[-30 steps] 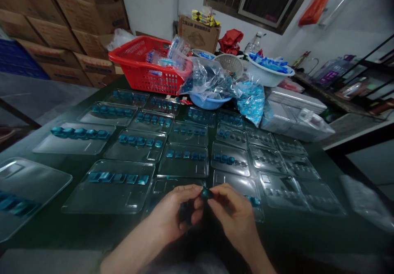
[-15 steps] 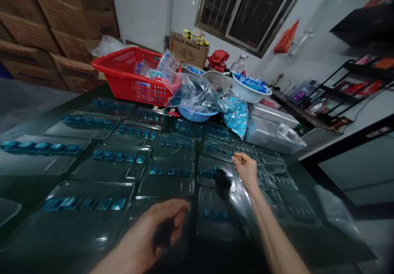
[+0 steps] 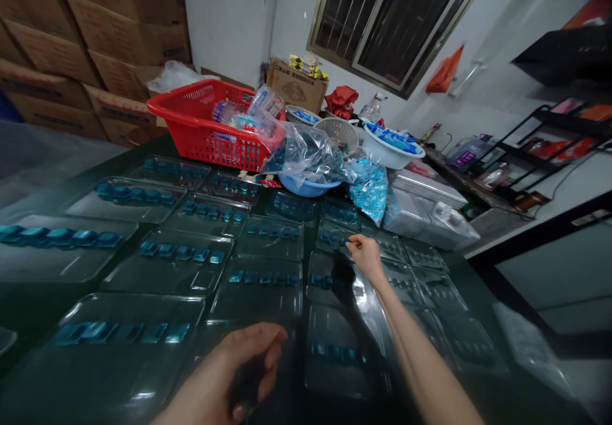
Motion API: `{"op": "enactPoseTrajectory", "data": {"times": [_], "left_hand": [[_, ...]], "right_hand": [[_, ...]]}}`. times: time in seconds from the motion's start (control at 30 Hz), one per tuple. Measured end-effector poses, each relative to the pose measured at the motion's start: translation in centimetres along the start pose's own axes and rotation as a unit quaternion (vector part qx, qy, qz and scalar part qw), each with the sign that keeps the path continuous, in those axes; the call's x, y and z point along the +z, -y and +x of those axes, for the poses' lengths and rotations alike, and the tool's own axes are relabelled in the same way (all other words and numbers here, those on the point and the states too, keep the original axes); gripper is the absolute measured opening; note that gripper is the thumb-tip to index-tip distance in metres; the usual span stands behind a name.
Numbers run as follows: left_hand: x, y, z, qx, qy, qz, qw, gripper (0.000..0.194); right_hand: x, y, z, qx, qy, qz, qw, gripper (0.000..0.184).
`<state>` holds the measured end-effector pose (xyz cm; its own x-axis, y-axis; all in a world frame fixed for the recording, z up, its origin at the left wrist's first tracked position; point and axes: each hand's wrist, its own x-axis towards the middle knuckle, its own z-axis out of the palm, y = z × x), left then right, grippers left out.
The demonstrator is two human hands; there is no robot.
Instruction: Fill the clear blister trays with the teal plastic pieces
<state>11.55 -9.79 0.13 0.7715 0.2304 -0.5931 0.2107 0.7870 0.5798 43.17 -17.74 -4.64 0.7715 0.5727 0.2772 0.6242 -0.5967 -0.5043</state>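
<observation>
Clear shallow plastic trays or lids lie in rows across the dark green table, most bearing a line of small translucent blue pieces. My right hand is closed in a pinch at a far tray in the middle, beside its row of blue pieces. Whatever sits between its fingertips is too small to make out. Low in front, my left hand hovers above the nearer trays with its fingers curled inward. Its palm is in dark shadow, so what it holds, if anything, is hidden.
Behind the trays stand a red plastic basket with packets, a blue basin under a clear plastic bag, a light bowl of blue packets and a blue bag. Wrapped boxes lie at the back right. Cartons are stacked left.
My right hand has shifted left along the far tray's row of blue pieces, still pinched. My left hand stays curled and has moved slightly down and left. The view has tilted a little.
</observation>
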Motion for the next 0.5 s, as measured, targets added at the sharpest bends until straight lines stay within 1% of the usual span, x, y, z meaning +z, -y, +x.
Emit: {"op": "enactPoseTrajectory", "data": {"times": [0.13, 0.2, 0.37, 0.5], "left_hand": [[-0.13, 0.17, -0.02, 0.000, 0.015, 0.004, 1.000, 0.021], [-0.16, 0.25, 0.01, 0.007, 0.022, 0.009, 1.000, 0.021], [-0.23, 0.40, 0.22, 0.005, 0.014, 0.008, 1.000, 0.022], [-0.44, 0.56, 0.38, 0.012, 0.033, 0.008, 0.999, 0.023]], "right_hand": [[0.07, 0.48, 0.23, 0.004, -0.007, -0.048, 0.999, 0.023], [0.17, 0.68, 0.23, 0.006, -0.008, -0.067, 0.998, 0.022], [0.41, 0.98, 0.27, 0.005, -0.002, -0.106, 0.994, 0.018], [0.73, 1.00, 0.77, 0.019, 0.003, -0.137, 0.990, 0.016]]}}
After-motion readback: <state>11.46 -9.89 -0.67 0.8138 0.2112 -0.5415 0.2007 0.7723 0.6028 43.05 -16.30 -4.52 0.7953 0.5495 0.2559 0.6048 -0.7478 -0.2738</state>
